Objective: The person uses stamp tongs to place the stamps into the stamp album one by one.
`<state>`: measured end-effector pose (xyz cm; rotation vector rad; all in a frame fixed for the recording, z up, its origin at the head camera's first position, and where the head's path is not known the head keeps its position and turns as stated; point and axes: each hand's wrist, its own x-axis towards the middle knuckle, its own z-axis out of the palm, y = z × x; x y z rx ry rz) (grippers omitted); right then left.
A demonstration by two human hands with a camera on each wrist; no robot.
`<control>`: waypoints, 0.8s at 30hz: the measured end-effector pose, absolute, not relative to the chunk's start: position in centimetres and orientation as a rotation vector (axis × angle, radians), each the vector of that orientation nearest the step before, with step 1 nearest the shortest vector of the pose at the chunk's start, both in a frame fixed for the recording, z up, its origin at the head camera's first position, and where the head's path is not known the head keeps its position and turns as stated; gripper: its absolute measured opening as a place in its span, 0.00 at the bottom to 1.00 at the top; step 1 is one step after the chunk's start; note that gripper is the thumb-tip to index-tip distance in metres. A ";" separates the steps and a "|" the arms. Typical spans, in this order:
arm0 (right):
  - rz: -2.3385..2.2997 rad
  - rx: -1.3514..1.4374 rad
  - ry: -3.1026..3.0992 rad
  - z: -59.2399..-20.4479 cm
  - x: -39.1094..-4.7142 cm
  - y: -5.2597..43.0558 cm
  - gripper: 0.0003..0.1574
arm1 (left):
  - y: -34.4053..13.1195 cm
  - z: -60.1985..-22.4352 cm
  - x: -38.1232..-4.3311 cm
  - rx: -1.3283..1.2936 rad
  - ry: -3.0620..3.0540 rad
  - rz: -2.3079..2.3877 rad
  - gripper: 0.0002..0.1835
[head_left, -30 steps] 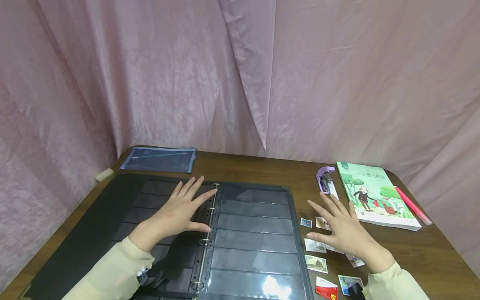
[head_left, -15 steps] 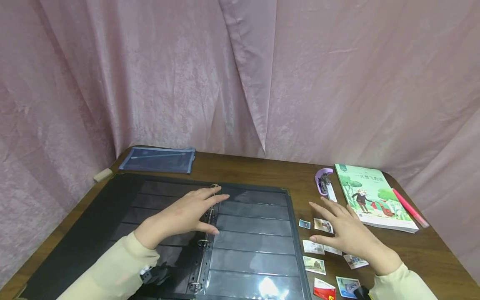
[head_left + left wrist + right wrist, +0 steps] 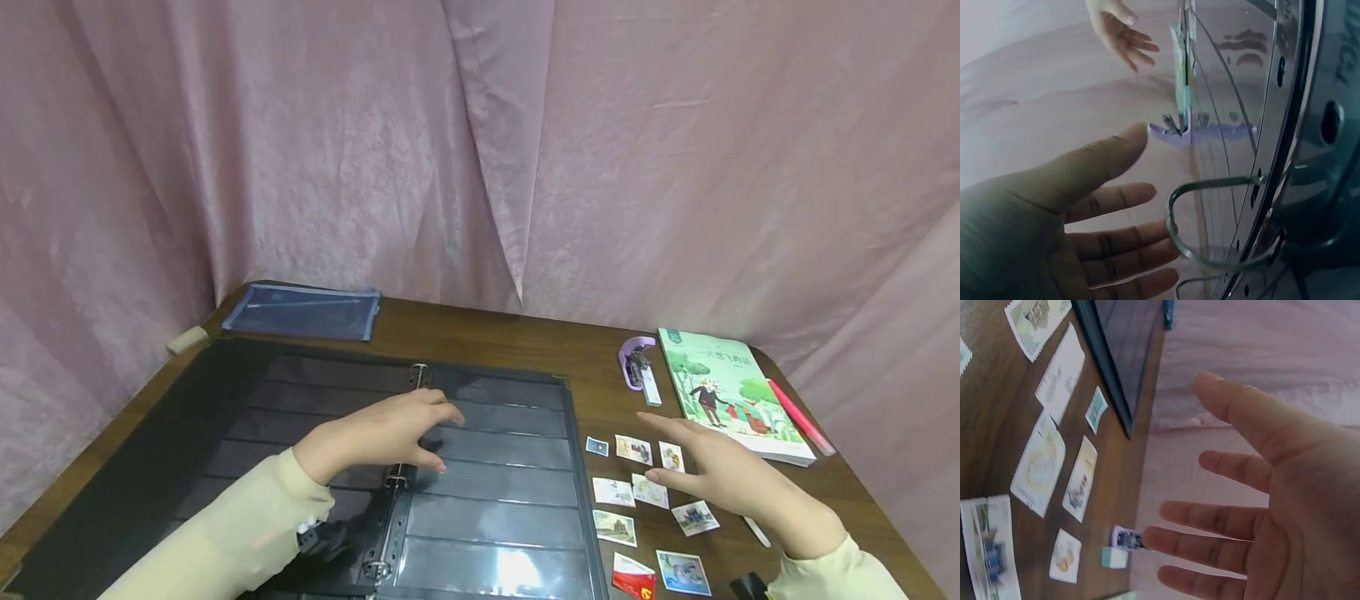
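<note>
Change: right hand (image 3: 738, 479) now stands farther off towards four o'clock, baring one more of the loose stamps (image 3: 613, 492) on the worktop (image 3: 465, 335); left hand (image 3: 382, 429) lies farther over the opened album (image 3: 495, 483). Import, by judgement: stamps easier to reach, none yet taken up. Stamps: seven to nine o'clock of right hand, beside album's three-o'clock edge. Both hands: thumb and fingers apart, nothing held. Left hand's contact with binder ring (image 3: 1210, 184): unclear.

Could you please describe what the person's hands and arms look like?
The left hand and right hand are bare, with no gloves or rings visible. The left sleeve and right sleeve are long and pale yellow. A small dark device shows by the left cuff.
</note>
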<state>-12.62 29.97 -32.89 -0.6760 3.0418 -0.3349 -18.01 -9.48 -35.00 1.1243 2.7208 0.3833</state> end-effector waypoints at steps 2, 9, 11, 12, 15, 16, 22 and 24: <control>-0.347 -0.661 3.049 -32.8 -12.2 30.4 0.40 | -9.2 -35.1 -18.2 1.116 2.709 0.374 0.32; -0.430 -0.471 3.077 -33.5 -10.5 33.0 0.36 | -8.0 -35.7 -18.9 1.075 2.701 0.310 0.33; -0.453 -0.391 3.084 -34.0 -10.2 34.0 0.36 | -7.7 -35.9 -19.0 1.084 2.708 0.291 0.32; -0.461 -0.358 3.093 -34.3 -10.0 34.4 0.35 | -7.6 -36.0 -19.1 1.093 2.714 0.278 0.32; -0.453 -0.285 3.135 -35.0 -9.7 35.7 0.33 | -7.4 -36.3 -19.2 1.120 2.729 0.247 0.32; -0.448 -0.270 3.152 -35.2 -9.6 36.0 0.33 | -7.4 -36.4 -19.3 1.129 2.732 0.242 0.32; -0.418 -0.226 3.207 -36.0 -9.4 38.0 0.30 | -7.7 -36.9 -19.4 1.154 2.735 0.292 0.29; -0.405 -0.211 3.233 -36.3 -9.4 38.5 0.27 | -7.8 -37.0 -19.6 1.159 2.732 0.322 0.28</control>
